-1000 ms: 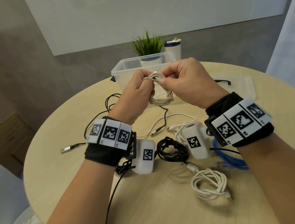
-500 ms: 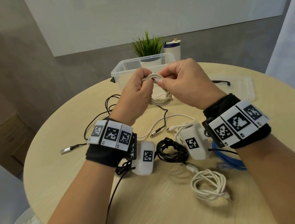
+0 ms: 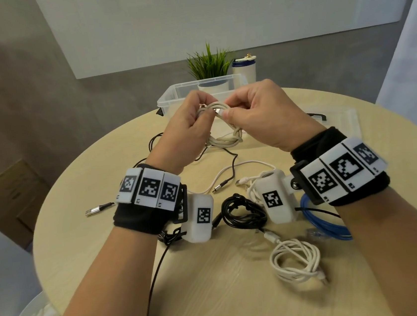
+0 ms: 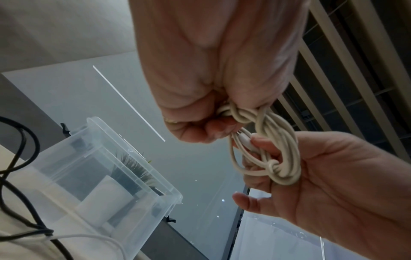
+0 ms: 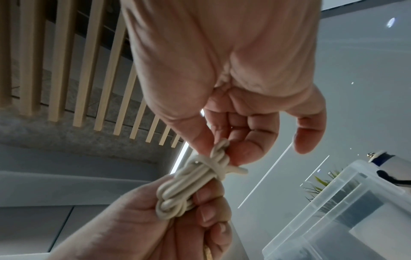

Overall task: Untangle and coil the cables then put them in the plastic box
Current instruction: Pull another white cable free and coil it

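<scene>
- Beige cable point(image 3: 220, 120) coil held in the air over the table's point(image 3: 217, 286) far edge, hanging lengthwise between both hands.
- Left hand point(image 3: 186, 129) grips the bundle; right hand point(image 3: 257, 116) pinches its plug end.
- Plastic box point(image 3: 169, 98) sits just behind the hands, about equally near both.

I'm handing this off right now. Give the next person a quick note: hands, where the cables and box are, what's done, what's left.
Left hand: grips the beige cable bundle, raised above the table.
Right hand: pinches the cable's plug end at the top of the bundle, tucking it round the loops.
Plastic box: open at the far edge; no cable seen inside. Its lid lies to the right.
Done: the beige cable is coiled, nearly tied.
On the table: white coil, black bundle, blue cable, loose black and white leads.
Left: finish the tuck, box it, then handle the rest.
</scene>
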The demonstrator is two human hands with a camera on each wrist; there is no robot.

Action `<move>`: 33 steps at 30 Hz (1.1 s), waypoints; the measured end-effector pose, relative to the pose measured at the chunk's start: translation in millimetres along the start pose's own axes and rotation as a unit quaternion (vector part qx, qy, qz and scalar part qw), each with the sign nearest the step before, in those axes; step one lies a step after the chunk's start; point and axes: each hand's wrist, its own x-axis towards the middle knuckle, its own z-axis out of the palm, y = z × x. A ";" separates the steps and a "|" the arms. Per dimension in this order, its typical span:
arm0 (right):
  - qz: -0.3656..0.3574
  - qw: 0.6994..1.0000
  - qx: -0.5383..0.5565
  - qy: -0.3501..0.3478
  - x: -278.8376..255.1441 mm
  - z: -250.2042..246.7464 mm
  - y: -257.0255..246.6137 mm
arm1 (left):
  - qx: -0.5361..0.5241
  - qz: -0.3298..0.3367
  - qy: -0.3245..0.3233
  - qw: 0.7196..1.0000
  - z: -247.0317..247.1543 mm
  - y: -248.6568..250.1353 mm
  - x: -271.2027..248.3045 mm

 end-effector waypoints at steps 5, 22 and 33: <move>0.005 1.000 0.000 -0.003 0.3 -1.0 1.1 | 0.024 0.003 0.000 1.000 0.5 -1.1 -0.5; 0.022 0.999 -0.028 -0.040 -1.1 0.0 1.6 | 0.021 0.000 0.023 1.000 -1.4 -2.6 0.5; -0.013 0.999 -0.041 0.019 1.0 2.3 0.7 | -0.048 -0.019 0.008 0.999 1.3 -5.9 3.1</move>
